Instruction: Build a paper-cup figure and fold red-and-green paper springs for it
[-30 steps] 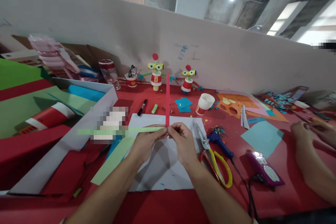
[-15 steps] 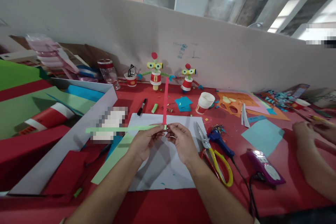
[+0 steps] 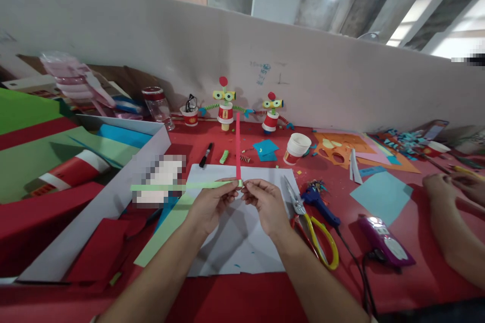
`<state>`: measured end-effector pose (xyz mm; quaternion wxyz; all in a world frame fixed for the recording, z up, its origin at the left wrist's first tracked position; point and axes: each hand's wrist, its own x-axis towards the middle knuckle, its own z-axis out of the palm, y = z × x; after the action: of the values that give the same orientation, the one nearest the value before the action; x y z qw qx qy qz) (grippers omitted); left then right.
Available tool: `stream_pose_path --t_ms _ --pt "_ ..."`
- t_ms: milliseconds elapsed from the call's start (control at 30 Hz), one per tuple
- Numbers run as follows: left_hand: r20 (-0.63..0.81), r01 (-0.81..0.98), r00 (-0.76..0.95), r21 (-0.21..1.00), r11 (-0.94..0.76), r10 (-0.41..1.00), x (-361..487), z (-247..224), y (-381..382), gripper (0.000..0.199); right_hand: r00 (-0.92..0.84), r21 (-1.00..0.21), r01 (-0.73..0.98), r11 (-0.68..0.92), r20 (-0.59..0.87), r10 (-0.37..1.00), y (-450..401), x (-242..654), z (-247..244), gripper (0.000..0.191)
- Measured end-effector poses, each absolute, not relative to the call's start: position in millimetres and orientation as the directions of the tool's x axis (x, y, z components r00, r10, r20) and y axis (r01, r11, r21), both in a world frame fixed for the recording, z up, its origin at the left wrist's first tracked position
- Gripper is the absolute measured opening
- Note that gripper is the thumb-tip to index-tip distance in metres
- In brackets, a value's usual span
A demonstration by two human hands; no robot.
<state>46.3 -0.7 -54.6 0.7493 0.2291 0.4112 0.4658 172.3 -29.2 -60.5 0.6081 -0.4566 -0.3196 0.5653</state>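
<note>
A long light green paper strip [image 3: 204, 185] runs left from my fingertips, and a red-pink paper strip [image 3: 238, 146] stretches away from me. The two meet at a small folded corner between my hands, above white paper [image 3: 242, 242]. My left hand [image 3: 212, 202] pinches the green strip near that corner. Close beside it, my right hand [image 3: 265, 202] has thumb and finger pressed together at the corner's right side. Small paper springs, one green [image 3: 224, 156] and one red and white [image 3: 245, 158], lie beyond the white paper.
Yellow-handled scissors [image 3: 318, 242], a blue glue gun [image 3: 322, 207] and a purple device [image 3: 386, 242] lie right. Stacked cups [image 3: 297, 148] and two cup figures [image 3: 226, 111] stand behind. A box [image 3: 113, 197] of coloured paper is left. Another person's hands [image 3: 450, 192] are far right.
The red-pink strip's far end has shifted slightly left. Both hands remain at the corner where the strips meet, with the view moved very slightly.
</note>
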Motion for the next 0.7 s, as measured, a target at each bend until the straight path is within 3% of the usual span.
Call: stream_pose_path --t_ms 200,333,433,567,700 --pt "-0.498 -0.569 0.319 0.58 0.583 0.807 44.4 -50.7 2.9 0.012 0.125 -0.889 -0.457 -0.014 -0.08 0.989 -31.4 170.3 -56.3 0.016" --pt "-0.495 -0.574 0.346 0.56 0.598 0.797 44.1 -51.2 3.8 0.01 0.08 -0.896 -0.443 -0.012 -0.053 0.995 -32.6 169.6 -56.9 0.016" --pt "-0.403 -0.542 0.327 0.661 0.519 0.855 45.0 -53.4 2.0 0.004 0.082 -0.924 -0.383 -0.003 -0.037 0.996 -32.1 170.0 -59.0 0.017" --pt "-0.234 -0.459 0.221 0.832 0.313 0.947 46.1 -56.0 -2.8 0.011 0.119 -0.976 -0.216 0.023 -0.003 0.993 -29.7 170.3 -62.8 0.018" --pt "-0.183 -0.366 0.182 0.899 0.24 0.966 44.8 -58.0 -4.9 0.013 0.142 -0.98 -0.2 0.008 -0.021 0.99 -29.4 170.1 -61.8 0.018"
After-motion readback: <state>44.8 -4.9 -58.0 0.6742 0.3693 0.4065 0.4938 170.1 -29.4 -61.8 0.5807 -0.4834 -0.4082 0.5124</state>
